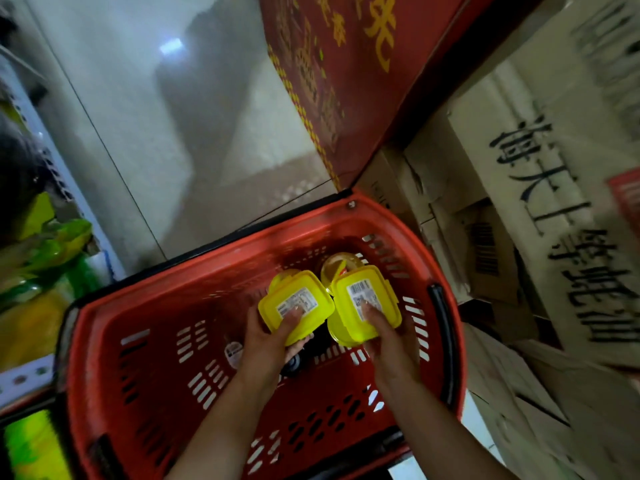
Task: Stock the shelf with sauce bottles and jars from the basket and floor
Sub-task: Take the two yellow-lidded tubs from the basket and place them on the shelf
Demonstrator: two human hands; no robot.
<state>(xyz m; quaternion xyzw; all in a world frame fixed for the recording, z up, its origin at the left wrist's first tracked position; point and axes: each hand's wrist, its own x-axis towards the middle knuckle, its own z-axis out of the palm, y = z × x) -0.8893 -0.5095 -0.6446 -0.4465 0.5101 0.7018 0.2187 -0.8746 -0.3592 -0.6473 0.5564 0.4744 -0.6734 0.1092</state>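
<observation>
While the left jar point(296, 306) and right jar point(363, 303), both yellow-lidded, hang inside the red basket point(138, 317), the left hand point(273, 337) and right hand point(388, 341) each gripping one with curled fingers, the person should lift them level, clearing the rim.

The left jar point(296, 308) and right jar point(363, 303) carry square yellow lids with white barcode labels, lids up, held side by side over the far right of the red basket point(388, 214). A gold-lidded jar point(337, 266) stands inside, just behind them.
</observation>
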